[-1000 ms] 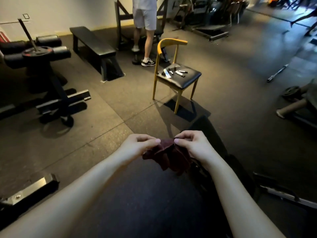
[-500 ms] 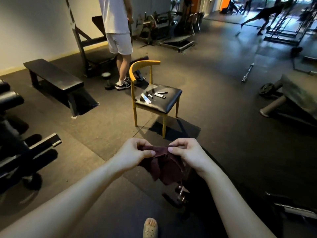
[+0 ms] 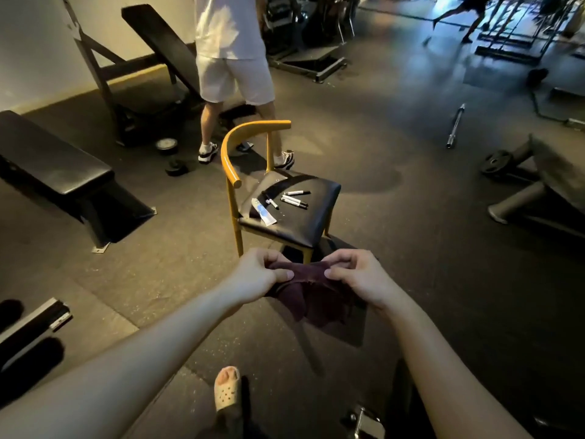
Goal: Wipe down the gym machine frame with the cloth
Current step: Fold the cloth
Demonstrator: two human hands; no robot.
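Note:
A dark maroon cloth (image 3: 311,296) hangs bunched in front of me at mid-height. My left hand (image 3: 258,275) pinches its upper left edge and my right hand (image 3: 357,277) pinches its upper right edge, thumbs facing each other. A black machine frame with a silver end (image 3: 34,321) lies low at the left edge. Part of another machine with a chrome fitting (image 3: 361,418) shows at the bottom right, mostly in shadow.
A yellow chair (image 3: 234,172) with a black seat holding markers (image 3: 294,198) and a tube stands just beyond my hands. A person in white shorts (image 3: 234,74) stands behind it. A flat bench (image 3: 53,172) sits left, a barbell (image 3: 454,125) and weight plate right.
The view has swung closer to the chair and slightly up. Both hands keep pinching the cloth and have spread it a little wider. The person behind the chair has stepped nearer.

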